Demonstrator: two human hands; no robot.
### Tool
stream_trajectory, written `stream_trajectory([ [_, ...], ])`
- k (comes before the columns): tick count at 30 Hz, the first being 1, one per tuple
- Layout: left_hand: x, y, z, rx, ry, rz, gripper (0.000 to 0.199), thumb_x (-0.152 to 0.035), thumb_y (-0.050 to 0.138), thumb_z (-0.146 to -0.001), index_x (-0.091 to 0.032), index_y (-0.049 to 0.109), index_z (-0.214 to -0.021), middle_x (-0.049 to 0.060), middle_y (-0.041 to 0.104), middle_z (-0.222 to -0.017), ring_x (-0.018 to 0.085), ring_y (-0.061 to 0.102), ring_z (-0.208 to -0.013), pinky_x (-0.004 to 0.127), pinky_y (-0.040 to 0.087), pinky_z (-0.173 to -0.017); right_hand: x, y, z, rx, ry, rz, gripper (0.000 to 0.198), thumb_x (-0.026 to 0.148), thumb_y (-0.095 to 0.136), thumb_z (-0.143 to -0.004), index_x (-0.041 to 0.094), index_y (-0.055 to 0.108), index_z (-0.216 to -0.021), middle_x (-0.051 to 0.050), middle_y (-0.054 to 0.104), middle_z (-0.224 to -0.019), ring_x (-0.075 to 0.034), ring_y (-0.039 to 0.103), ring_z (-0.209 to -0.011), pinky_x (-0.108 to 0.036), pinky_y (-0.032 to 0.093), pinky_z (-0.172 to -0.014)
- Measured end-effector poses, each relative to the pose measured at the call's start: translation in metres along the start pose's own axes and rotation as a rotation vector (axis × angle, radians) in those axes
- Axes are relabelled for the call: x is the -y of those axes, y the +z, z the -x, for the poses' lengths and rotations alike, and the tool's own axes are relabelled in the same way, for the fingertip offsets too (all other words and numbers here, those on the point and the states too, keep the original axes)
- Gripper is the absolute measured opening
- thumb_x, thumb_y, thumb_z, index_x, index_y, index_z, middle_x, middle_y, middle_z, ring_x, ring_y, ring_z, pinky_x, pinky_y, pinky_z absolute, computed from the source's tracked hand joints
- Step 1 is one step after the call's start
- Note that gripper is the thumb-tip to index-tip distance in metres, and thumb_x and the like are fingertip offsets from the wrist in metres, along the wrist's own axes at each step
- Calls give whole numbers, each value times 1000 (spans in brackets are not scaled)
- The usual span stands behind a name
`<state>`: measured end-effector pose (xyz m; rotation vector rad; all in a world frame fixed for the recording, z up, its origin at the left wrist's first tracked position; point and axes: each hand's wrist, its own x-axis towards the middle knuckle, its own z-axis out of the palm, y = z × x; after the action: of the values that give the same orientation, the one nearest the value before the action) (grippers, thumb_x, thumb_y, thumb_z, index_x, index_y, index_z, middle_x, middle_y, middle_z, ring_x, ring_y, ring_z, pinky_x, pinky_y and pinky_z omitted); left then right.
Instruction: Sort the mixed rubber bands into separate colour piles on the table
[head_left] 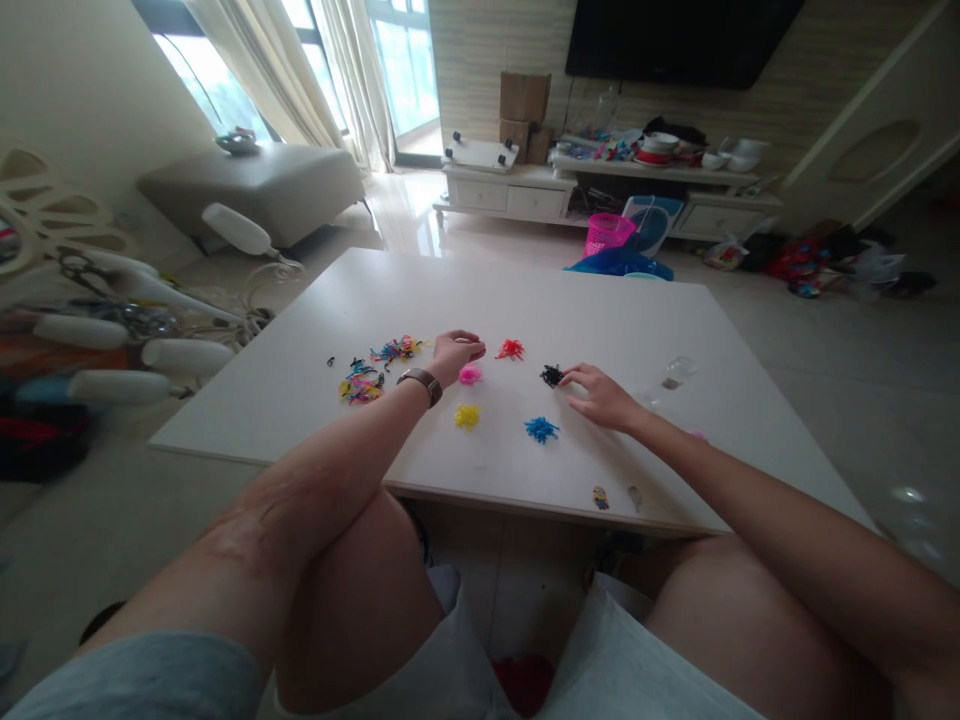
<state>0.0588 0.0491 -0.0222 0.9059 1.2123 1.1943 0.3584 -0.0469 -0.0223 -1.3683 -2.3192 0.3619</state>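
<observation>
My left hand (457, 352), with a watch (422, 384) on its wrist, hovers above the table between the pink pile (470, 374) and the red pile (511, 349). Its fingers are pressed together; anything in them is too small to make out. At the black pile (551, 376), my right hand (600, 396) reaches in with its fingertips at the edge, thumb and fingers apart. Nearer to me lie a yellow pile (466, 417) and a blue pile (541, 430). Mixed small coloured pieces (361, 384) form heaps at the left. All look like little thin strips or bands.
The white table (480, 290) carries a clear container (679, 372) at the right and a small yellow-and-blue figure (601, 497) near the front edge. A lamp with white shades (187, 357) stands at the left. Beyond the table are a pink basket (606, 235) and a low cabinet (510, 195).
</observation>
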Motion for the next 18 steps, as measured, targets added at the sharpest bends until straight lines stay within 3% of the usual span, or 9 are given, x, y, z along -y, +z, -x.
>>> stream_trajectory([
  [7, 8, 20, -9, -107, -79, 38, 21, 3, 80, -62, -9, 65, -69, 6, 67, -62, 14, 68, -62, 31, 61, -78, 12, -5, 7, -7, -31, -43, 26, 15, 62, -79, 22, 70, -103, -11, 65, -123, -28, 62, -116, -48, 48, -105],
  [13, 11, 39, -14, -97, -77, 126, 22, 4, 79, -65, -10, 62, -69, 8, 68, -66, 17, 73, -67, 30, 61, -81, 18, -12, 12, -12, -18, -62, 26, 15, 61, -80, 21, 70, -103, -11, 65, -124, -27, 61, -116, -48, 49, -105],
  [18, 10, 39, -12, -80, -93, 121, 25, 1, 84, -63, -10, 63, -72, 10, 70, -72, 20, 75, -77, 31, 60, -85, 15, -18, 14, -24, -18, -57, 26, 15, 62, -79, 21, 70, -103, -11, 65, -122, -27, 62, -115, -48, 50, -103],
])
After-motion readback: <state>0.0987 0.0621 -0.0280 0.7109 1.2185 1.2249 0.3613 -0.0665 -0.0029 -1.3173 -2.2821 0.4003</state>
